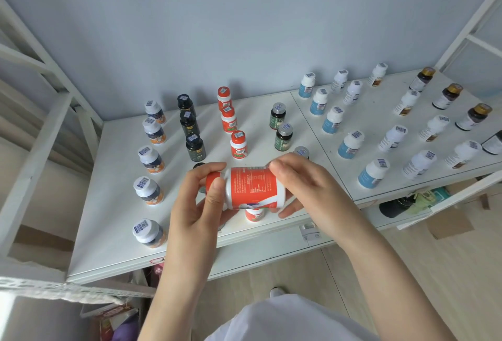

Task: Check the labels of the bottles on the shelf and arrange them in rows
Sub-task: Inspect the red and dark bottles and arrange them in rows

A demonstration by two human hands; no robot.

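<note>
Backdrop: pale blue-grey wall behind a white metal-framed shelf with a flat white top.
Held bottle: and here it is, the orange-and-white plastic bottle with an orange cap, lying sideways in the air above the front of the shelf, cap to the left, printed panel turned up to the camera.
Left grip: the left hand is curled round the cap end, thumb pressed on the cap.
Right grip: the right hand wraps the base end, fingers over the top, fingertips showing beneath.
Directly below: a small orange-labelled bottle stands on the shelf, mostly hidden by the held one.
Orange row: three upright orange-capped bottles run back towards the wall.
Neighbours left: a row of black bottles, then a column of white-capped bottles with navy-and-orange labels (barcode stickers on the lids).
Neighbours right: dark green bottles with silver caps, one part-hidden behind the right hand.
Far right board: rows of white bottles with blue labels, plain white bottles and dark bottles with gold caps.
Underneath: brown cardboard boxes sit on the floor below the right-hand board.
Foreground: pale lilac-white garment at the bottom edge.
</note>
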